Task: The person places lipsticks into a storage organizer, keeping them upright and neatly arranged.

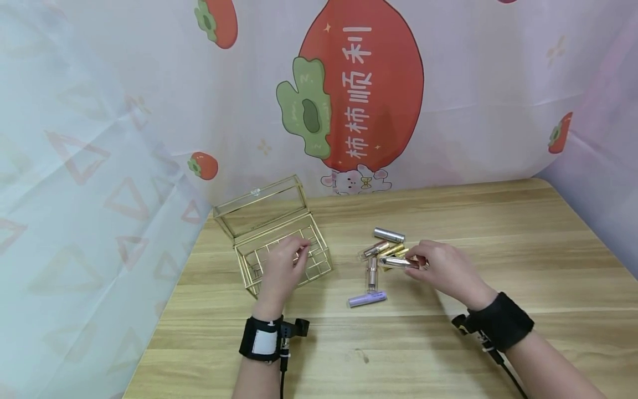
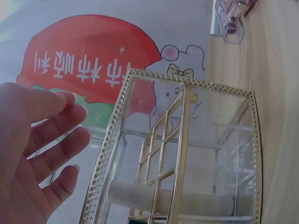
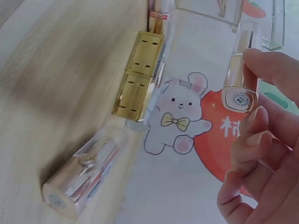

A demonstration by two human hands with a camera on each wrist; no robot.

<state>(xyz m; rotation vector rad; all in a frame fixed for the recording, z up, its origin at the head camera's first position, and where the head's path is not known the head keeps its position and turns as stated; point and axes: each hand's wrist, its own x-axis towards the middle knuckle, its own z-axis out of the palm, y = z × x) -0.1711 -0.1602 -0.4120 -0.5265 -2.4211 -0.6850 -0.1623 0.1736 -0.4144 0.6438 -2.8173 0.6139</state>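
Observation:
My right hand (image 1: pixel 446 271) pinches a lipstick tube (image 1: pixel 395 262) with a clear cap between thumb and fingers, over a loose pile of other tubes. In the right wrist view the round label on the held lipstick's end faces the camera. A gold-framed clear glass box (image 1: pixel 326 252) stands on the left with its lid (image 1: pixel 259 208) raised; a gold grid (image 2: pixel 180 154) divides its inside. Above that box hovers my left hand (image 1: pixel 283 266), fingers loosely curled with nothing between them. In the left wrist view the hand (image 2: pixel 42 144) is beside the box's glass wall.
On the wooden table (image 1: pixel 448 343) lie a silver tube (image 1: pixel 389 235), a gold tube (image 3: pixel 138 77), clear-capped lipsticks (image 1: pixel 372 274) and a purple tube (image 1: pixel 367 300) nearest me. A printed cloth (image 1: pixel 473 83) hangs behind the table and along its left side.

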